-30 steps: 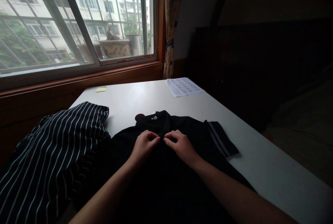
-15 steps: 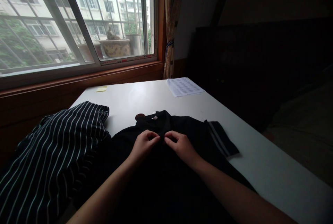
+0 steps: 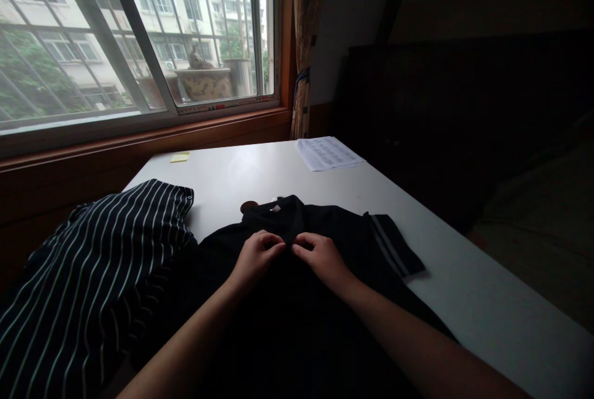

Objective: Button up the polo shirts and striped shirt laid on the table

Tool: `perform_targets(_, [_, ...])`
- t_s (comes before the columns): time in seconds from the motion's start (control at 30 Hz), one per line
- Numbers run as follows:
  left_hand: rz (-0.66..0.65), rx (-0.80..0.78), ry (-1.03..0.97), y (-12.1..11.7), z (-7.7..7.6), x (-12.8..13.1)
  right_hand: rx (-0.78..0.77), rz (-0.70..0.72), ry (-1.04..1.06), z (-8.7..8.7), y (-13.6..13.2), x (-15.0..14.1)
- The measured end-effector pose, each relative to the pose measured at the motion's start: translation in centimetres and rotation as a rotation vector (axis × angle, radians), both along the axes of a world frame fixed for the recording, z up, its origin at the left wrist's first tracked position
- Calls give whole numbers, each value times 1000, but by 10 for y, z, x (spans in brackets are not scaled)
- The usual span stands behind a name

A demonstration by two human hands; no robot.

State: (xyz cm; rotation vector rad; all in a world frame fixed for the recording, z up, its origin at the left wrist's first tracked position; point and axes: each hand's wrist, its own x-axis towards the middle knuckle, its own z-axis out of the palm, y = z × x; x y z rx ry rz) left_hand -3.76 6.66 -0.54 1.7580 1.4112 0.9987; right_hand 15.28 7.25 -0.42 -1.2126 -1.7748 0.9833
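A black short-sleeved shirt lies spread on the white table, its collar toward the window. The right-hand sleeve has grey stripes at its cuff. Just below the collar, my left hand pinches the front of the shirt between thumb and fingers. My right hand does the same a little to the right, its fingertips nearly meeting those of the left. Whatever small part of the shirt sits between the fingertips is too dark to make out.
A black garment with white stripes lies heaped at the left. Printed papers rest at the far right corner, a yellow note at the far left. A brown round object shows beside the collar. Behind the table are a window and a curtain.
Both hands keep their pinch at the shirt front with hardly any movement. The view has shifted very slightly.
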Motion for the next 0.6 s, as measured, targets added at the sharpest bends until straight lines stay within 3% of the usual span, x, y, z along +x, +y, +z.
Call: perform_targets(0.6, [-99,145,86,-3,-9,0,22,67,-94,-4,8,1])
